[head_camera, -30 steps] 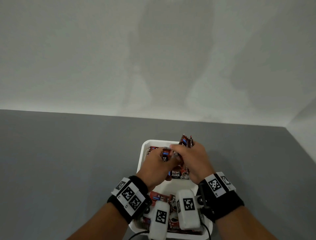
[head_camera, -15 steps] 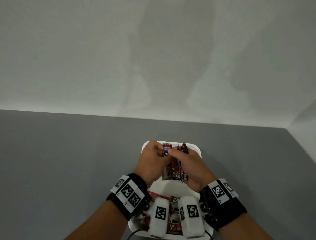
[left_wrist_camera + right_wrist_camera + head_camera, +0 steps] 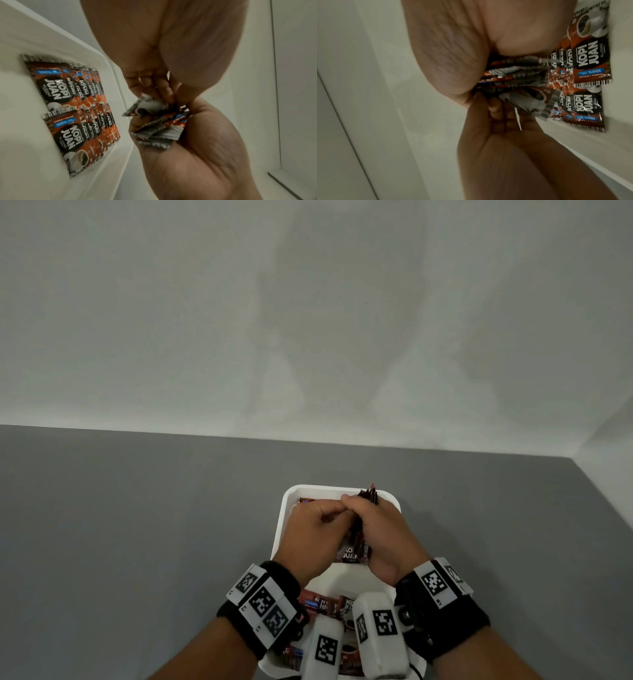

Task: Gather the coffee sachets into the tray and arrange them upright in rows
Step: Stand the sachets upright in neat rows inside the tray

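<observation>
- The grey desk [image 3: 137,542] carries one white tray [image 3: 287,501], which stands against its near edge, in front of a pale wall [image 3: 308,302].
- The tray is a deep, round-cornered container; both hands reach into its far half from above.
- Inside, the left wrist view shows two rows of sachets [image 3: 72,108] standing upright, face forward and packed one behind another, leaning on the tray wall.
- At the near end of the tray, loose sachets [image 3: 320,604] lie flat and jumbled on the floor of it, partly hidden by the wrist cameras.
- The right hand [image 3: 383,529] has its grip closed round a bundle of sachets [image 3: 369,495], fanned edge-on; their tops stick up past the far rim of the tray.
- The left hand [image 3: 315,532] touches the right hand, and its grip is a narrow pinch of fingertips on a single sachet [image 3: 145,106] at the edge of that bundle.
- That single sachet is tilted and blurred, held above the tray floor, just beside the standing rows.
</observation>
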`<state>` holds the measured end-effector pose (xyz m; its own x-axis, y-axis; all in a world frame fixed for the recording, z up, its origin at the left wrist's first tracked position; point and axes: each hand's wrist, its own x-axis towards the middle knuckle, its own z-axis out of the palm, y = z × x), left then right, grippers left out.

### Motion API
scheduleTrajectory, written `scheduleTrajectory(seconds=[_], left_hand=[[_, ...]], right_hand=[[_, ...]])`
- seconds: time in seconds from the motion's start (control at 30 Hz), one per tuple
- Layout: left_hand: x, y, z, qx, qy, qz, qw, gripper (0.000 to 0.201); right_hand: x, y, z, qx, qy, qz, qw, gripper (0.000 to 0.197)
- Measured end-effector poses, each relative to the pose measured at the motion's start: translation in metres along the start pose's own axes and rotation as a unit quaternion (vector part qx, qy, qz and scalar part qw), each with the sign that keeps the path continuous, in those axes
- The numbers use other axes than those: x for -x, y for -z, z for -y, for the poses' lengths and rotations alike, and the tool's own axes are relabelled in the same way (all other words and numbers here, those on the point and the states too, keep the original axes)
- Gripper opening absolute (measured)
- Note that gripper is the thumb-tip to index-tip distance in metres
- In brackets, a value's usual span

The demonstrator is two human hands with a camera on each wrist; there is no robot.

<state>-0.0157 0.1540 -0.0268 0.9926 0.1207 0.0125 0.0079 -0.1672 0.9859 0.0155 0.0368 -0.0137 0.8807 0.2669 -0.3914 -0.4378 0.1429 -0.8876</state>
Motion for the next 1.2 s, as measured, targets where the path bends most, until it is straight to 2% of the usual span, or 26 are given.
scheduleTrajectory(seconds=[0.07,0.13,0.3,0.43,0.5,0.57,0.6,0.63,0.67,0.7,0.73,0.8,0.83,0.9,1.0,1.2], left_hand=[[0.003,0.000,-0.002,0.057,0.016,0.022,0.998,0.010],[0.003,-0.002,0.000,0.037,0.018,0.047,0.998,0.027],[-0.004,-0.003,0.000,-0.027,0.016,0.114,0.993,0.037],[-0.002,-0.003,-0.003,-0.010,0.001,0.173,0.985,0.037],[-0.003,-0.005,-0.001,-0.014,0.008,0.163,0.987,0.037],[-0.003,-0.007,0.001,0.030,0.046,0.136,0.989,0.036],[-0.003,-0.007,0.001,0.079,0.077,0.123,0.986,0.038],[-0.002,-0.006,0.000,0.141,0.108,0.112,0.978,0.042],[-0.002,-0.004,-0.001,0.209,0.137,0.110,0.962,0.045],[-0.002,-0.001,-0.003,0.269,0.160,0.113,0.943,0.044],[-0.001,0.003,-0.007,0.311,0.177,0.119,0.926,0.040],[0.000,0.008,-0.009,0.357,0.202,0.138,0.902,0.032],[0.001,0.008,-0.011,0.370,0.210,0.146,0.893,0.032],[0.004,0.005,-0.010,0.379,0.213,0.148,0.888,0.034],[0.007,0.002,-0.010,0.374,0.212,0.134,0.893,0.035],[0.009,0.000,-0.007,0.357,0.214,0.118,0.902,0.030]], right_hand=[[-0.001,0.004,0.001,-0.024,0.004,-0.007,1.000,0.020],[0.000,0.005,0.002,-0.036,0.003,-0.001,0.999,0.023],[0.002,0.001,0.000,-0.004,-0.029,0.003,1.000,0.008],[0.004,0.000,-0.001,0.039,-0.012,0.001,0.999,0.021],[0.007,0.000,-0.001,0.052,-0.016,0.024,0.998,0.021],[0.007,0.003,-0.001,0.077,-0.003,0.062,0.995,0.016],[0.009,0.005,-0.001,0.099,0.007,0.083,0.992,0.026],[0.008,0.011,-0.001,0.131,0.020,0.088,0.987,0.058],[0.008,0.020,-0.001,0.169,0.038,0.092,0.981,0.092],[0.010,0.027,0.003,0.218,0.066,0.103,0.968,0.115],[0.013,0.031,0.008,0.275,0.100,0.129,0.947,0.127],[0.017,0.036,0.013,0.419,0.156,0.174,0.877,0.142],[0.019,0.034,0.016,0.478,0.177,0.181,0.841,0.145],[0.018,0.029,0.015,0.524,0.213,0.177,0.806,0.142],[0.014,0.023,0.013,0.538,0.242,0.164,0.791,0.130],[0.017,0.017,0.014,0.552,0.237,0.174,0.780,0.138]])
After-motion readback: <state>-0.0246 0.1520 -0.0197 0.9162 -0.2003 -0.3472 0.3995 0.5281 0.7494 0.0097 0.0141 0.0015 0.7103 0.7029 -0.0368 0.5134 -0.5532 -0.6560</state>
